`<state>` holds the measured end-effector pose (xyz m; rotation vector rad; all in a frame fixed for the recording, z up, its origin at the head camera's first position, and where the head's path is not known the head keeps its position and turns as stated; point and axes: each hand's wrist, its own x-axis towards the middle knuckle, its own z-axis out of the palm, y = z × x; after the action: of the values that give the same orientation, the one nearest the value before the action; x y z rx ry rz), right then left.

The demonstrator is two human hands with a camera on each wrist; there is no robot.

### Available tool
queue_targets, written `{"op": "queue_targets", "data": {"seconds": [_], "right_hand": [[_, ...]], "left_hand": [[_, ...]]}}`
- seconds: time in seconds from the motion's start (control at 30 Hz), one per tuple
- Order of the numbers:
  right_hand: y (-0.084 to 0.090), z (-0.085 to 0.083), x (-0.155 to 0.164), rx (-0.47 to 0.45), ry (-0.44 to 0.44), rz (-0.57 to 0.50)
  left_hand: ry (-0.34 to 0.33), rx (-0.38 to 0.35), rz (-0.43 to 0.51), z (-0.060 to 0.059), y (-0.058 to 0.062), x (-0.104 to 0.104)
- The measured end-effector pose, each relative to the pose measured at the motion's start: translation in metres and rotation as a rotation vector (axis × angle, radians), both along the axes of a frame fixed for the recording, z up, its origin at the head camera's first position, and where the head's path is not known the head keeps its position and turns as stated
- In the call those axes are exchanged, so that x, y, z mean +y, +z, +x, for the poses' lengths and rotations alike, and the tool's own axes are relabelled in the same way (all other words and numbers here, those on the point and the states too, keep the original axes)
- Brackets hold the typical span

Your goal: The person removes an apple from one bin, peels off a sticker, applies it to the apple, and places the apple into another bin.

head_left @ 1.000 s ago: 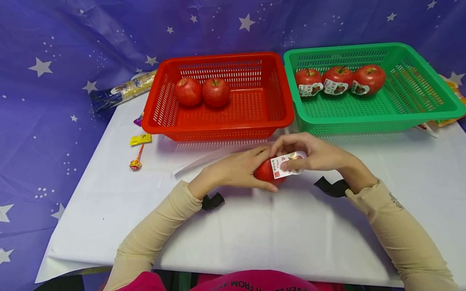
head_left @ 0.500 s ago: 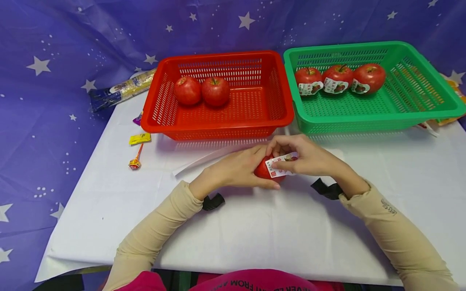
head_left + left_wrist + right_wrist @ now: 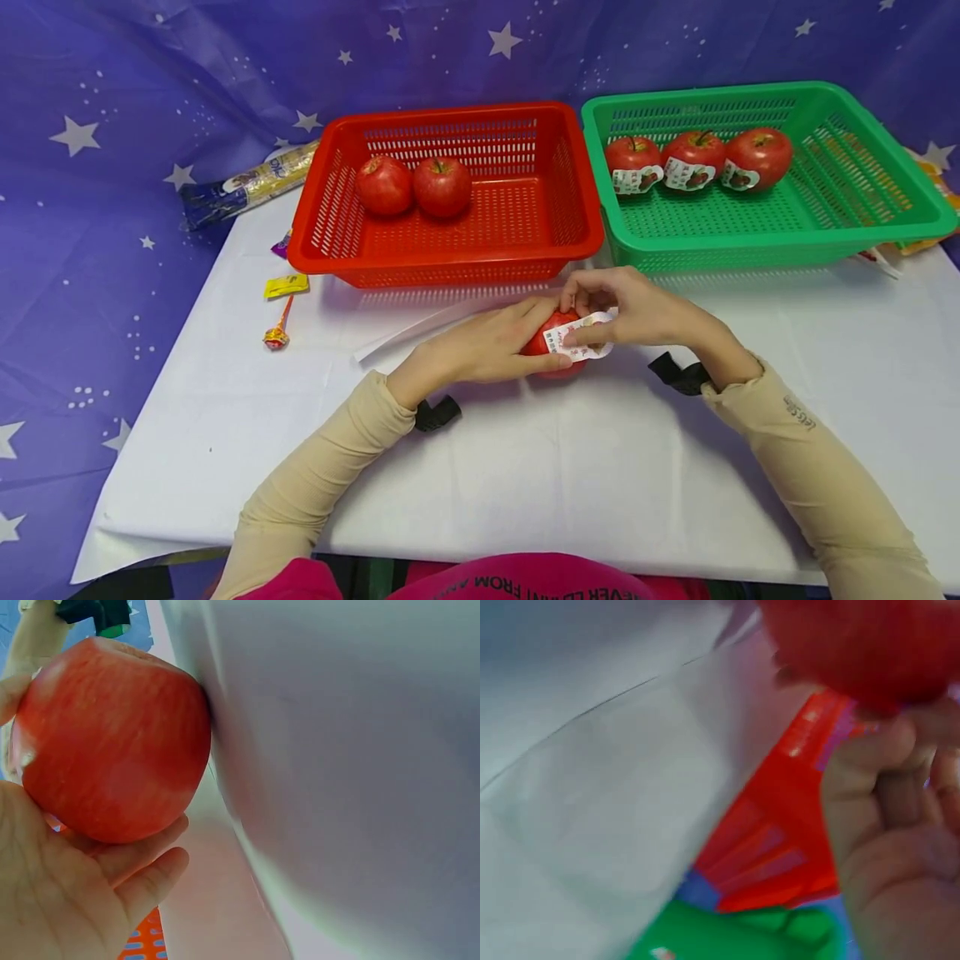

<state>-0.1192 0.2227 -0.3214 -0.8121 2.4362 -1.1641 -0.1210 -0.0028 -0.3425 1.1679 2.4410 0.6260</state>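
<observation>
A label [image 3: 579, 337] is being pressed onto an apple [image 3: 553, 343] by the right hand [image 3: 637, 308], fingers apparently pinching it; the left hand [image 3: 487, 346] is cupping the apple. Smoothing down is being called for next.

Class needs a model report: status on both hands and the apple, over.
Left hand grips apple on table. Right hand pinches label against it. Nothing in the way.

Sleeve [image 3: 798, 412]: small print, unreadable; sticker [image 3: 577, 337] illegible.
</observation>
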Motion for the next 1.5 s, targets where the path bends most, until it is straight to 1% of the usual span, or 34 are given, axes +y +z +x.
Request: {"op": "queue_targets", "data": {"seconds": [0.07,0.13,0.2,0.3,0.37,0.5,0.63,0.73,0.8,0.93,1.0,1.1,1.27,1.33,1.4,1.5], "right_hand": [[-0.004,-0.006,0.008,-0.076,0.035,-0.04],[-0.008,-0.01,0.015,-0.13,0.061,-0.068],[-0.011,-0.013,0.02,-0.139,0.086,-0.077],[-0.012,-0.015,0.023,-0.11,0.111,-0.072],[-0.011,-0.015,0.023,-0.093,0.114,-0.088],[-0.006,-0.009,0.015,-0.039,0.111,-0.112],[-0.001,-0.002,0.003,0.065,0.101,-0.014],[-0.002,0.0,-0.001,0.093,0.098,0.034],[-0.003,-0.002,0.001,0.059,0.107,0.011],[-0.008,-0.006,0.009,-0.029,0.155,-0.024],[-0.008,-0.007,0.011,-0.052,0.174,-0.027],[-0.009,-0.007,0.012,-0.051,0.197,-0.02],[-0.011,-0.008,0.012,-0.031,0.217,-0.053],[-0.014,-0.01,0.012,-0.039,0.204,-0.066],[-0.019,-0.012,0.013,-0.069,0.173,-0.065],[-0.027,-0.015,0.013,-0.109,0.126,-0.043]], "left_hand": [[-0.013,-0.01,0.009,-0.001,-0.001,-0.001],[-0.025,-0.022,0.012,-0.002,-0.001,-0.002],[-0.034,-0.035,0.015,-0.004,-0.002,-0.002],[-0.043,-0.052,0.019,-0.006,-0.003,-0.004],[-0.048,-0.064,0.026,-0.006,-0.003,-0.004],[-0.059,-0.074,0.047,-0.007,-0.003,-0.004],[-0.08,-0.063,0.078,-0.008,-0.003,-0.003],[-0.097,-0.062,0.098,-0.008,-0.003,-0.001],[-0.102,-0.072,0.102,-0.009,-0.003,-0.001],[-0.12,-0.103,0.11,-0.009,-0.005,0.001],[-0.126,-0.115,0.112,-0.008,-0.006,0.001],[-0.13,-0.132,0.123,-0.008,-0.006,0.001],[-0.132,-0.162,0.135,-0.01,-0.008,0.0],[-0.128,-0.164,0.128,-0.011,-0.008,-0.001],[-0.13,-0.161,0.122,-0.013,-0.007,-0.002],[-0.14,-0.153,0.122,-0.015,-0.007,-0.005]]}}
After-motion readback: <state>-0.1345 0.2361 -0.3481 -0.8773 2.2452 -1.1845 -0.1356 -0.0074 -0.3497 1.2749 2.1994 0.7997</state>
